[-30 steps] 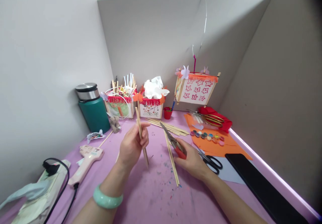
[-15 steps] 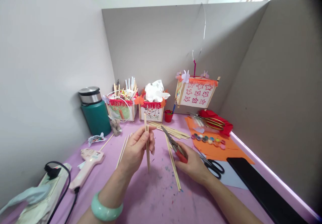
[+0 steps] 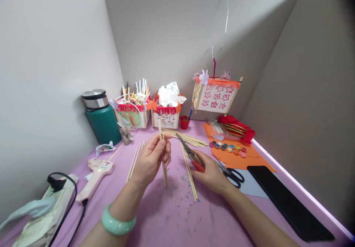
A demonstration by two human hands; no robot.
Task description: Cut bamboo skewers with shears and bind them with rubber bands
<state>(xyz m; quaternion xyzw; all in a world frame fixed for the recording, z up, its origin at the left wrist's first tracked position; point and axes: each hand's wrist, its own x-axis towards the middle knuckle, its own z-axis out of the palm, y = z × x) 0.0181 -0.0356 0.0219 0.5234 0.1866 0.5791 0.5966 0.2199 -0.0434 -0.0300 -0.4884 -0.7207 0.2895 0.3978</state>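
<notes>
My left hand (image 3: 154, 156) is closed on wooden sticks (image 3: 164, 173), pinched upright between thumb and fingers. Two seem to be held together, one rising above the other. My right hand (image 3: 210, 171) grips a pair of pliers (image 3: 191, 154) by the red handles, with the jaws pointing up and left, a little apart from the held sticks. Beneath the pliers lie a few loose sticks (image 3: 190, 182) on the purple tabletop. More sticks (image 3: 135, 162) lie left of my left hand, partly covered by it, and a pile of sticks (image 3: 188, 139) rests farther back.
A glue gun (image 3: 95, 178) and a power strip (image 3: 41, 213) with cords lie at left, near a green bottle (image 3: 103, 125). Decorated boxes (image 3: 165, 119) and a hanging lantern (image 3: 216, 97) are behind. Scissors (image 3: 234, 176), paint pots (image 3: 229, 148) and a black slab (image 3: 288, 200) occupy the right.
The camera view has tilted down, so the background sits higher. Both hands keep their holds on the sticks and the pliers, nearly still.
</notes>
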